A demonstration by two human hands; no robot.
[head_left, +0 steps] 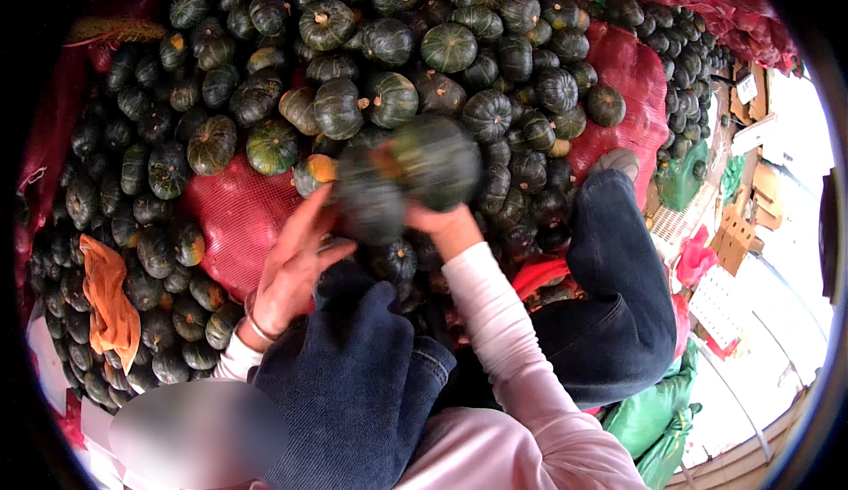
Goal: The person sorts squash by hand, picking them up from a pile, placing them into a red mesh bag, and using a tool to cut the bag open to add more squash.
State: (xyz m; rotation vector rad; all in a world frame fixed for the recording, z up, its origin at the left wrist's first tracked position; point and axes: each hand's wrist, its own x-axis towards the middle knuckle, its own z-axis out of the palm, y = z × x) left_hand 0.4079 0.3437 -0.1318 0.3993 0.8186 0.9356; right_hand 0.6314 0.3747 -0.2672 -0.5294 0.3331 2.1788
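Observation:
Two dark green pumpkins are smeared by motion in front of me. My right hand (439,223) is under the right-hand pumpkin (435,162) and grips it from below; most of its fingers are hidden. The other blurred pumpkin (371,197) overlaps it on the left, and what supports it does not show. Close beside that one, my left hand (296,265) has its fingers apart, with nothing seen in its grasp. Around both hands lies a large heap of similar pumpkins (338,109), some with orange patches.
Red mesh sacks (237,225) lie among the heap and behind it. An orange cloth (110,300) rests on pumpkins at left. My bent knees in dark jeans (609,313) flank the work. Green sacks (649,415), a pale crate (726,305) and cardboard boxes (768,194) stand at right.

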